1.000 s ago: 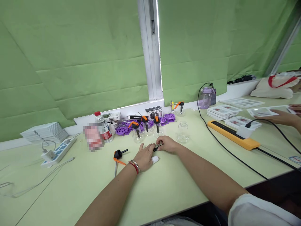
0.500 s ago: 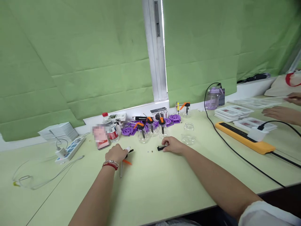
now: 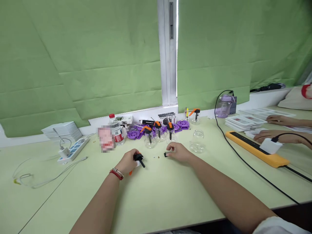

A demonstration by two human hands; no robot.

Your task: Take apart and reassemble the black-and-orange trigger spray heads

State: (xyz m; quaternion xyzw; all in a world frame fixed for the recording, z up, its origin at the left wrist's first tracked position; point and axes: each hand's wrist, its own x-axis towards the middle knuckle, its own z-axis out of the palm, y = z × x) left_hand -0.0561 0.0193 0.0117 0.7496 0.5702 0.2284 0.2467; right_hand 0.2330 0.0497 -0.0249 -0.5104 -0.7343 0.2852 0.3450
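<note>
My left hand is closed around a black bottle top with an orange lever, held above the table. Its black stem points down to the right, and fingers cover part of it. Further right, my right hand pinches a small black brush head with short bristles, low at the tabletop. Two tiny bits, one of them brownish, lie between the hands. Behind them stand several clear jars with black and orange tops. A clear topless jar stands right of my right hand.
Purple plastic parts, a red-capped bottle and a blurred pink item sit at the back. A white power strip lies left, an orange one right. Another person's hands rest near stacked cards.
My left hand has turned the bottle top, so its black stem now points toward the lower right. My right hand keeps the brush head. The other person's hands have moved left.
</note>
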